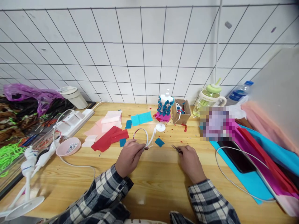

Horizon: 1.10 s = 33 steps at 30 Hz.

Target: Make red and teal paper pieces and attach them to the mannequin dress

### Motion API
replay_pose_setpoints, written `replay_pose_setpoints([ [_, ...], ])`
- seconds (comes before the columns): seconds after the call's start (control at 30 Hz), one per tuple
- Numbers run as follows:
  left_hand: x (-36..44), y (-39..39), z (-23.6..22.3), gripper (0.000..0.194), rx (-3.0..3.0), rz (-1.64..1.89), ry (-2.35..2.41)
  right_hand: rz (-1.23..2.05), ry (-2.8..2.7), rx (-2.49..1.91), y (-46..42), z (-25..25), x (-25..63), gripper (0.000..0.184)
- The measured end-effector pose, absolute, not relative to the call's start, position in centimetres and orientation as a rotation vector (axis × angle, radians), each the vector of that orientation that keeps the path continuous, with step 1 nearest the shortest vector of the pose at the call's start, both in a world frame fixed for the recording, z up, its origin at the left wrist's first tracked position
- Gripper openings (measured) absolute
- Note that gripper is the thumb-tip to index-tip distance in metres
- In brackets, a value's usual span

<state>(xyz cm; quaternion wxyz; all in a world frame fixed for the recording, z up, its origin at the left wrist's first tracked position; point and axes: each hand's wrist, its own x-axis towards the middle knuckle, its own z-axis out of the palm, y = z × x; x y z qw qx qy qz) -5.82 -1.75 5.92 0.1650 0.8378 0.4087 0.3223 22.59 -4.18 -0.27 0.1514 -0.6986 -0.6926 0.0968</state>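
My left hand [131, 155] is closed on a long, narrow white strip [147, 137], which curls up in a loop above the fingers. In my right hand [190, 160] is a small pointed metal tool [175, 148], probably scissors, its tip toward the left; most of it is hidden by the fingers. Between the hands lies a small teal crepe paper square [159, 142]. Behind it stands a miniature white dress form [167, 99] with ruffled teal crepe paper on the bodice and a magenta-red skirt, on a round white base [160, 127].
Red [106, 138], pink [111, 119] and turquoise paper [141, 118] lies left of the form. A small cardboard box [181, 116] holds scraps. At right are a green-lidded bottle [206, 98], a phone [240, 158] and stacked paper; at left, a bead bowl [66, 148] and a power strip [77, 123].
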Motion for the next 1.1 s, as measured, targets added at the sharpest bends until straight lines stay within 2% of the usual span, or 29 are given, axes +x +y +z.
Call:
replay_pose_setpoints([
  [0.1,-5.8,-2.2,6.3,0.026,2.222,0.902,1.145,0.255,-2.001,-1.99,-4.4,0.4,22.5,0.025],
  [0.27,-5.1,-2.8,7.0,0.054,1.675,0.926,0.968,0.199,-1.963,-1.938,-4.4,0.9,21.8,0.022],
  [0.43,-5.1,-3.3,7.4,0.058,1.511,0.92,0.901,0.474,-1.778,-1.885,-4.8,1.0,20.8,0.033],
  [0.6,-5.3,-3.9,8.1,0.066,1.59,0.878,0.887,0.507,-1.72,-1.774,-5.3,1.2,19.9,0.033],
  [0.77,-5.4,-3.8,8.0,0.056,1.992,0.826,0.992,0.861,-1.571,-1.585,-5.5,1.5,18.5,0.026],
  [0.93,-5.1,-3.4,6.8,0.036,2.621,0.635,1.058,1.574,-1.011,-1.044,-5.9,2.1,15.8,0.048],
  [1.0,-4.9,-3.4,6.6,0.034,2.71,0.582,1.02,1.653,-0.815,-0.927,-6.1,2.3,14.9,0.053],
  [1.1,-4.8,-3.6,6.6,0.032,2.746,0.536,0.976,1.557,-0.703,-0.926,-6.3,2.4,14.5,0.037],
])
